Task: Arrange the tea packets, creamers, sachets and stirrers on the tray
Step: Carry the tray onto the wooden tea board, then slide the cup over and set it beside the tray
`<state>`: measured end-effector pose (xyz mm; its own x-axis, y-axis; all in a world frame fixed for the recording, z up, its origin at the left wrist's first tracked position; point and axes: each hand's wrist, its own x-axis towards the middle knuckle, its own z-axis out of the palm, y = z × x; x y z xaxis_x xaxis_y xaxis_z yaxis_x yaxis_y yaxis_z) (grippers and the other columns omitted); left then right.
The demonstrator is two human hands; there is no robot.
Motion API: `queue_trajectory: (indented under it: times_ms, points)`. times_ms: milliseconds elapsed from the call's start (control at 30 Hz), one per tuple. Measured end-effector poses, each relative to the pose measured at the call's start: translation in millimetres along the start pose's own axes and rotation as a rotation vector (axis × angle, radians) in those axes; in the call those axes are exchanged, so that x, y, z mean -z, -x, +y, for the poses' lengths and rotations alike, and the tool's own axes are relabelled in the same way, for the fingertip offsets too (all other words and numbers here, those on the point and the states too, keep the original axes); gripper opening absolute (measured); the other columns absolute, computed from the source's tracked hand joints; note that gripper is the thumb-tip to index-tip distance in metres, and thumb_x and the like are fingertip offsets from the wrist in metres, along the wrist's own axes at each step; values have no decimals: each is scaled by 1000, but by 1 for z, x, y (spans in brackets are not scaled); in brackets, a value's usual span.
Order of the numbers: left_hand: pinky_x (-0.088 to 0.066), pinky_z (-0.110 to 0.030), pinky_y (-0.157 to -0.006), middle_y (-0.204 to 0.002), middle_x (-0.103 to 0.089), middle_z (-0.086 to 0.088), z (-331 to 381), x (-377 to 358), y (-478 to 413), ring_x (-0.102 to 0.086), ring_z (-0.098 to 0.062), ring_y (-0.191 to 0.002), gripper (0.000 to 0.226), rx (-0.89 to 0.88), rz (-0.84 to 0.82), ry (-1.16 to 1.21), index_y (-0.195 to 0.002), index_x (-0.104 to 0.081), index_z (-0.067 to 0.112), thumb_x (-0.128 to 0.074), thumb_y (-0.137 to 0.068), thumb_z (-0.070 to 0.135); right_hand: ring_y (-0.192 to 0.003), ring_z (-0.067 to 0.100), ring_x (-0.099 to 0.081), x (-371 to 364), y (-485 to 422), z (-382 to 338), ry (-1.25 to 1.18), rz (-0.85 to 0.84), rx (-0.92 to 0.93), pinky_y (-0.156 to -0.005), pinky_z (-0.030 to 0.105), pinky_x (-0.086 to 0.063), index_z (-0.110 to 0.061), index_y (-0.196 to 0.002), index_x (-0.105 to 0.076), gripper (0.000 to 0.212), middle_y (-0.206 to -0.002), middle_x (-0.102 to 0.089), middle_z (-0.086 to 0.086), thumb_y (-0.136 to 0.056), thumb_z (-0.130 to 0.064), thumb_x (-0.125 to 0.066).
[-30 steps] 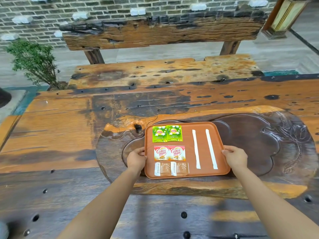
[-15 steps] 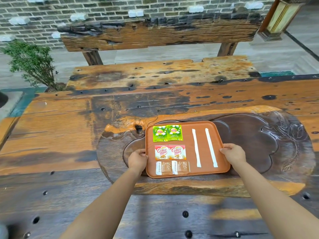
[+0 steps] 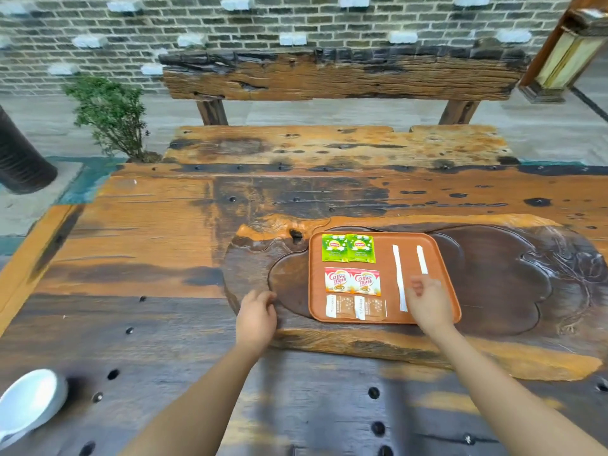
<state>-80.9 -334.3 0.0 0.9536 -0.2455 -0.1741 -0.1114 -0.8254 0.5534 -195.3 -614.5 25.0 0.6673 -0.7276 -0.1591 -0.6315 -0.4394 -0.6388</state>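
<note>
Tray (image 3: 385, 319) sits on the carved wooden slab (image 3: 493, 281). On it: two green tea packets (image 3: 348, 247) at the far left, two creamers (image 3: 352, 281) below them, two brown sachets (image 3: 356, 307) nearest, two white stirrers (image 3: 399, 278) on the right. Left hand (image 3: 257, 319) rests on the slab beside the tray, loosely curled, empty. Right hand (image 3: 427, 304) hovers over the right stirrer, blurred; grip cannot be told.
</note>
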Motion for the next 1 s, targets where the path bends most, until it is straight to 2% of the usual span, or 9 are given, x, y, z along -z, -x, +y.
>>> queue_trajectory:
  times_ms: [233, 300, 367, 467, 533, 667, 800, 900, 1000]
  points:
    - [-43, -38, -98, -127, -59, -10, -113, 24, 71, -50, -33, -117, 37, 187, 65, -110, -124, -58, 11, -49, -87, 10, -86, 19, -52, -101, 87, -67, 63, -445, 497, -80, 29, -42, -8, -101, -64, 22, -88, -57, 3, -83, -3, -52]
    - [-40, -41, -102, -143, -47, -9, -144, 30, 96, -43, -32, -127, 44, 266, -1, -196, -134, -48, 16, -48, -90, 19, -91, 19, -54, -131, 110, -85, 103, -569, 611, -87, 32, -44, -11, -104, -63, 22, -95, -63, 6, -85, -7, -52]
    - [-29, -42, -111, -157, -22, -1, -174, 37, 118, -24, -25, -142, 53, 341, -118, -275, -144, -29, 24, -40, -94, 31, -104, 23, -53, -160, 129, -103, 176, -674, 681, -94, 33, -40, -12, -112, -59, 25, -106, -64, 6, -89, -16, -51]
    - [-11, -43, -119, -160, 0, 1, -210, 50, 146, -2, -21, -147, 60, 300, -284, -434, -149, -6, 26, -31, -96, 41, -121, 28, -42, -204, 153, -129, 367, -786, 753, -102, 34, -32, -11, -129, -48, 40, -128, -55, 9, -94, -30, -45]
    - [-9, -43, -119, -160, 2, 0, -229, 59, 160, 0, -22, -148, 60, 271, -298, -453, -149, -5, 26, -28, -96, 43, -131, 30, -32, -232, 167, -143, 464, -815, 774, -108, 38, -27, -14, -138, -37, 50, -143, -42, 9, -94, -39, -42]
    - [-19, -46, -115, -158, -18, -4, -265, 71, 178, -18, -27, -145, 76, 304, -161, -414, -146, -23, 23, -14, -79, 56, -145, 27, -6, -282, 190, -162, 506, -810, 737, -115, 47, -10, -20, -146, -21, 61, -159, -11, 3, -94, -47, -36]
    - [-28, -45, -113, -151, -35, -13, -298, 85, 184, -34, -32, -138, 68, 445, 45, -249, -141, -37, 13, -39, -83, 48, -146, 28, 8, -318, 216, -158, 581, -684, 694, -116, 49, 5, -23, -148, -11, 68, -160, 4, 4, -91, -57, -28]
    - [-33, -43, -108, -136, -52, -18, -319, 100, 176, -45, -36, -125, 58, 629, 243, -27, -136, -40, 4, -56, -87, 32, -145, 30, 11, -328, 225, -142, 663, -575, 768, -116, 51, 8, -21, -149, 0, 76, -159, 8, 7, -88, -64, -14]
    - [-38, -43, -106, -132, -52, -18, -334, 127, 160, -47, -35, -123, 64, 855, 471, 316, -139, -33, 4, -59, -86, 29, -145, 33, 3, -332, 226, -138, 692, -495, 802, -115, 51, 7, -19, -149, -5, 77, -159, -2, 10, -86, -63, -9]
